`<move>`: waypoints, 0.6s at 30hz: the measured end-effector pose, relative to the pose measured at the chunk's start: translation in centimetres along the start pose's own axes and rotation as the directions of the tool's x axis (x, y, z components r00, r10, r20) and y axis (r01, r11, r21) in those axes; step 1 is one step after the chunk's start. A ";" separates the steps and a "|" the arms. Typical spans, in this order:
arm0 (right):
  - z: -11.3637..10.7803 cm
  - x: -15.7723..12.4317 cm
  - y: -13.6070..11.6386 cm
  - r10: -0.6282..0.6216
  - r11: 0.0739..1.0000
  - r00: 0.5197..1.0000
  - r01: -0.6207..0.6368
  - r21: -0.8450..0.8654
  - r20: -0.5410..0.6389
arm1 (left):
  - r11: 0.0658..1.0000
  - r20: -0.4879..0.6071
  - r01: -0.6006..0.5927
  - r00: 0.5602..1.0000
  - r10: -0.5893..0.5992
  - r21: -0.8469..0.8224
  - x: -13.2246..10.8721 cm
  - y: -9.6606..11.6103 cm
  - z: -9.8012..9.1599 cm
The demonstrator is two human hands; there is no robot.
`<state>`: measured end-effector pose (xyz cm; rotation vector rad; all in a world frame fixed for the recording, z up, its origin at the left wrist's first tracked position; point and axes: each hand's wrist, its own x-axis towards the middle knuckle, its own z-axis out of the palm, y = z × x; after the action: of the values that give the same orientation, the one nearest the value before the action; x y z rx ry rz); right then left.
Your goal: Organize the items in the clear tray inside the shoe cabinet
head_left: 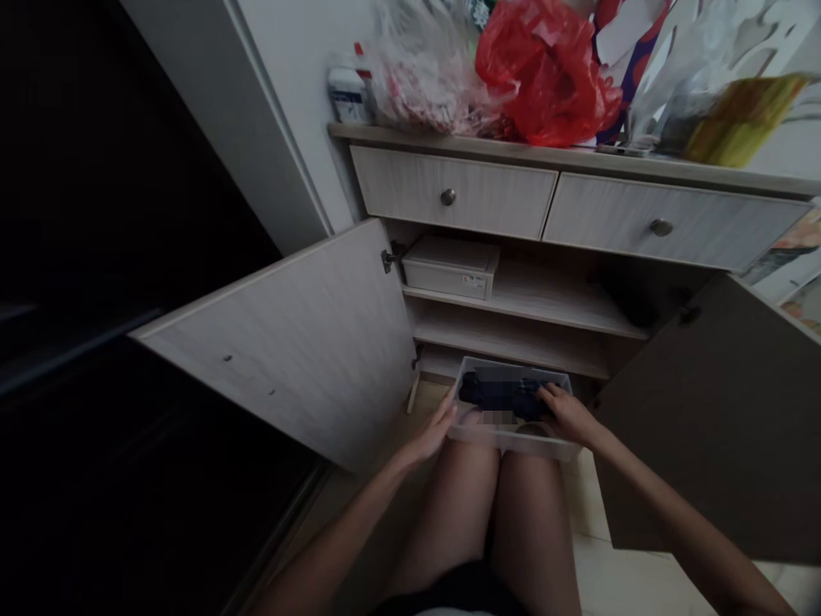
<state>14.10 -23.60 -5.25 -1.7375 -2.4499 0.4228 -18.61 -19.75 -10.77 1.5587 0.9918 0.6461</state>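
A translucent plastic box rests across my knees, tilted slightly. Against its left wall my left hand holds the box, fingers along the side. My right hand reaches over the right side, its fingers closed on a dark blue folded cloth item inside. More dark fabric lies at the box's left end. Part of the contents is pixelated, so its exact kind cannot be made out.
An open cabinet stands ahead, with its left door and right door swung outward. A lidded white box sits on the upper shelf. On the cabinet top are a red plastic bag, a clear bag and a white bottle.
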 end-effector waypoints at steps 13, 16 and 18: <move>-9.4 5.7 12.2 0.539 0.822 0.734 -0.565 0.069 -0.412 | 0.997 0.006 0.072 0.997 -0.072 0.010 0.5 -0.6 -0.3; -12.1 6.4 16.9 0.691 0.680 0.567 -0.720 0.139 -0.448 | 0.997 0.002 0.078 0.997 -0.078 0.006 0.5 -0.5 -0.5; -12.9 6.6 19.2 0.693 0.686 0.566 -0.709 0.166 -0.447 | 0.997 -0.001 0.075 0.997 -0.075 0.003 0.5 -0.6 -0.5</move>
<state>32.49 -9.40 1.07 -2.4296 -1.3444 -0.0243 -18.92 -19.02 -11.25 1.5165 1.0479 0.5935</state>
